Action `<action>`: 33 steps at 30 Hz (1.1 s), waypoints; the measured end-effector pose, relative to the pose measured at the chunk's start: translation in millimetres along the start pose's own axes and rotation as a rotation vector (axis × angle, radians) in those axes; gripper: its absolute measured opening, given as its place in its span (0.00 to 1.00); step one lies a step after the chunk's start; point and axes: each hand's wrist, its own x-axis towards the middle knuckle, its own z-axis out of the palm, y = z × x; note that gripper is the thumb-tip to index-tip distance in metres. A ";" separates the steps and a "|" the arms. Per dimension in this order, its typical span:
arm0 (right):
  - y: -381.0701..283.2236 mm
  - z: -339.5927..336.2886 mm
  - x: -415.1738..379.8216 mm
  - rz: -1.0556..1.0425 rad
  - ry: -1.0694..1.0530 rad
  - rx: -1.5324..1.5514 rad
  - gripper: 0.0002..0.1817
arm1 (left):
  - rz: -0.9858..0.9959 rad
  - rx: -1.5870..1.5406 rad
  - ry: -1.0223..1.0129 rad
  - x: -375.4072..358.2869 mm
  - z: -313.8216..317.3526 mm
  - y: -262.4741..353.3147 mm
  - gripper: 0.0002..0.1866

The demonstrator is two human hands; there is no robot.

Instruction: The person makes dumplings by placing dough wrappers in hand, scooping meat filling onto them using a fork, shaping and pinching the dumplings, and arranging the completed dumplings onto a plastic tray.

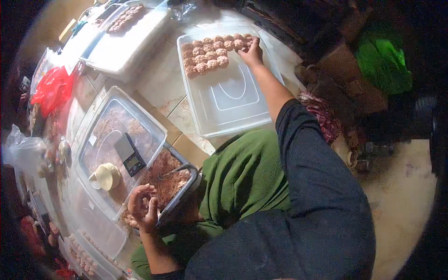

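Note:
My right hand [252, 53] reaches to the far right end of the rows of lumpy, pinkish-brown balls [205, 55] in a clear plastic tray [231, 109]. Its thumb and fingers close around a ball at the row's end, partly hidden by the fingers. Palm up and fingers loosely curled, my left hand [143, 207] holds nothing visible, with the thumb apart. It is above the edge of a bin of crumbly brown mixture [163, 184]. A digital pocket scale [129, 155] and a cream-coloured rounded cup or scoop [107, 176] rest on the translucent lid [105, 126] beside that bin.
Another plastic tray [135, 49] with more balls stands at the far left. A red plastic bag [54, 90] and a clear bag [25, 147] lie along the left. At right are a green bag [385, 63] and a patterned cloth [319, 114]. Tiled floor [179, 112] shows between containers.

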 end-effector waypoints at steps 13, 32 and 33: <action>-2.1 3.9 5.5 0.007 0.060 -0.174 0.37 | 0.011 0.112 -0.059 1.3 -1.5 -1.5 0.15; -69.0 -33.2 -38.9 -0.110 -0.236 -0.222 0.34 | 0.540 0.711 0.287 16.9 -39.3 -1.3 0.07; -78.8 -30.9 -52.2 -0.066 -0.322 -0.167 0.33 | 0.485 0.652 0.335 13.2 -42.6 3.2 0.06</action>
